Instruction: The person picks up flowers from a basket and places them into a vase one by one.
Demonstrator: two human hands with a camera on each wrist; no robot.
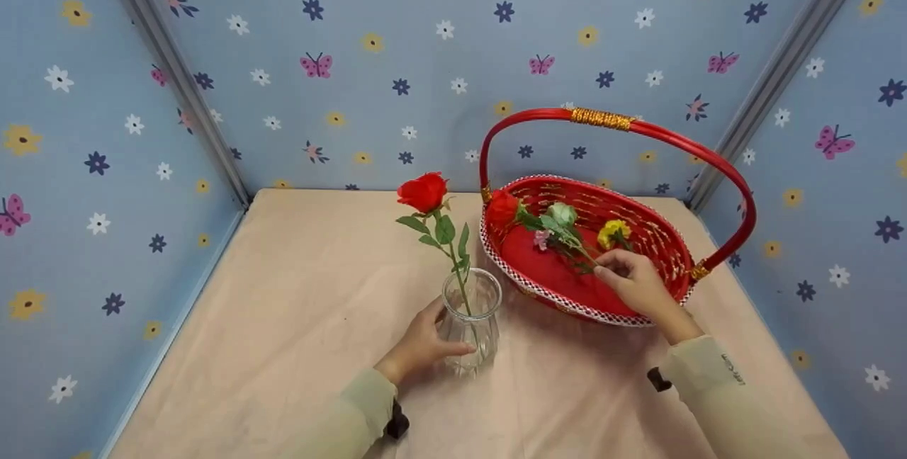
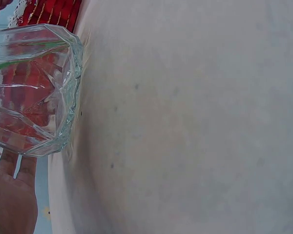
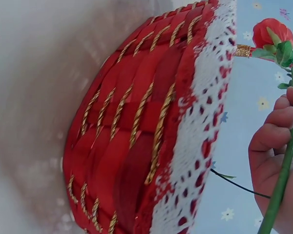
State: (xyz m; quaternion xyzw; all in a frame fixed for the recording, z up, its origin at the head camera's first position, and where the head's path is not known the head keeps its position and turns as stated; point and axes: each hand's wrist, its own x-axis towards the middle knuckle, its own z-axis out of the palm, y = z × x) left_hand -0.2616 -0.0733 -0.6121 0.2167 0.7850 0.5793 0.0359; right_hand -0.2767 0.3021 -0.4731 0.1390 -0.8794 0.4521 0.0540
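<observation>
A clear glass vase stands on the cloth, one long-stemmed red rose leaning left out of its mouth. My left hand holds the vase's side, thumb across the front and fingers behind. In the left wrist view the faceted vase shows a green stem inside. Over the red basket, my right hand pinches the green stem of another red rose. Its stem runs across the palm. A pale green rose and a yellow flower are in the basket.
The basket's tall red handle arches above its back side. Small pink blossoms show inside the basket. A peach cloth covers the table. Flower-patterned blue panels enclose the back and both sides.
</observation>
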